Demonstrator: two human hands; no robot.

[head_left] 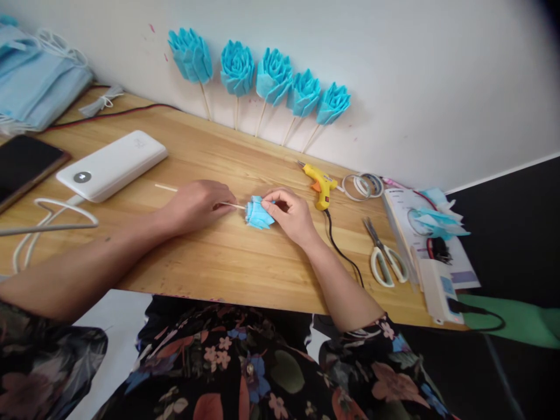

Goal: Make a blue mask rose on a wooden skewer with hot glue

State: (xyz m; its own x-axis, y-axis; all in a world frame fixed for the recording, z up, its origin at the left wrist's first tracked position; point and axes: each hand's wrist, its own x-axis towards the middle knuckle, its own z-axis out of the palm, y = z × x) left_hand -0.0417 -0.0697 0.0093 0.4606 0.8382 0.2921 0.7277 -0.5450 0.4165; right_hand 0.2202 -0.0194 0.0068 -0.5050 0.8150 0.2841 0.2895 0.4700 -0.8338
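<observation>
A small blue fabric flower (259,213) lies sideways low over the table, on the end of a thin wooden stick (240,206). My left hand (203,201) is closed around this stick, whose far end sticks out to the left. With thumb and fingertips, my right hand (291,213) pinches the right side of the flower's petals. Part of the bloom is hidden behind those fingers. Several finished-looking blue flowers on sticks (237,67) lean against the wall behind.
A yellow glue gun (322,185), rolls of tape (365,185) and scissors (382,256) lie to the right, near a power strip (437,289) and papers. At left are a white power bank (114,166), a phone (26,166) and stacked blue masks (37,76).
</observation>
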